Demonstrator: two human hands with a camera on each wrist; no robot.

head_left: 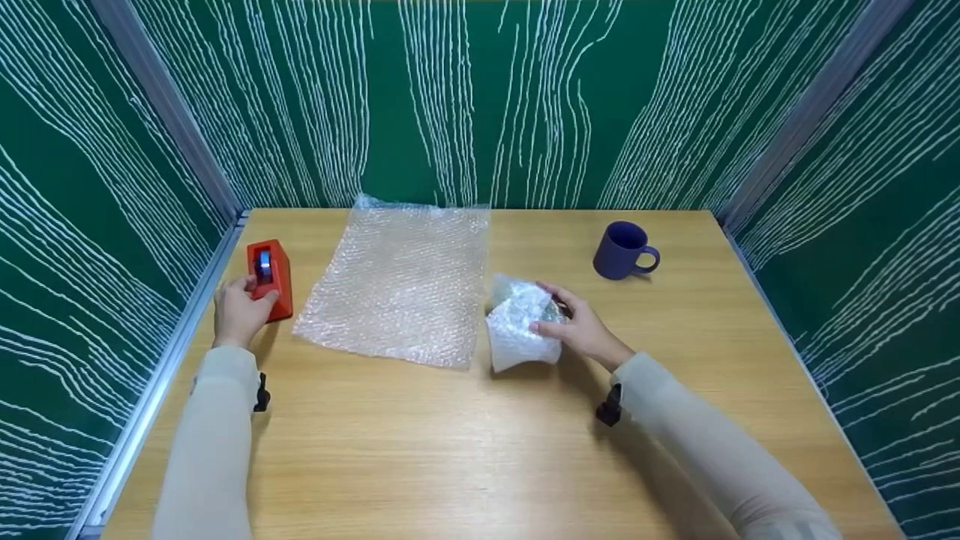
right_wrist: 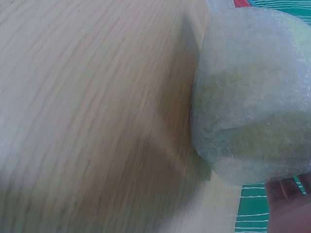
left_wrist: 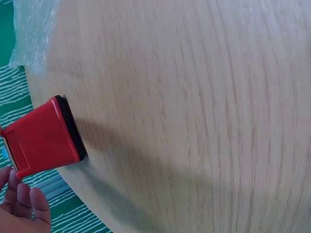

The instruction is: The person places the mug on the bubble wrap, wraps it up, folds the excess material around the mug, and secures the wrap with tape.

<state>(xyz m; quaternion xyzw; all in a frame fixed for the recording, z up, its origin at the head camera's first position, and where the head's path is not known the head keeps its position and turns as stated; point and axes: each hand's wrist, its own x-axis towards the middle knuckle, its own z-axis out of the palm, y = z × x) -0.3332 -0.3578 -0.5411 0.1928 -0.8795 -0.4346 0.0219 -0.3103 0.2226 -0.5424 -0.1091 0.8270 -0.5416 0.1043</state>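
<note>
At the table's left side my left hand (head_left: 244, 311) grips a red tape dispenser (head_left: 280, 281), thumb on its near right side and fingers at its left. The dispenser's red side and black base (left_wrist: 72, 127) show in the left wrist view, with curled fingertips (left_wrist: 40, 200) at its end. My right hand (head_left: 589, 330) holds a bubble-wrapped bundle (head_left: 523, 330) near the middle, thumb across its near side and fingers behind. Layers of bubble wrap (right_wrist: 252, 92) hide what is inside. A flat bubble wrap sheet (head_left: 409, 281) lies between the hands.
A dark purple mug (head_left: 621, 251) stands upright at the back right, handle to the right. The wooden table (head_left: 450, 450) is bordered at the back and sides by green panels (head_left: 394, 161) with white wavy lines.
</note>
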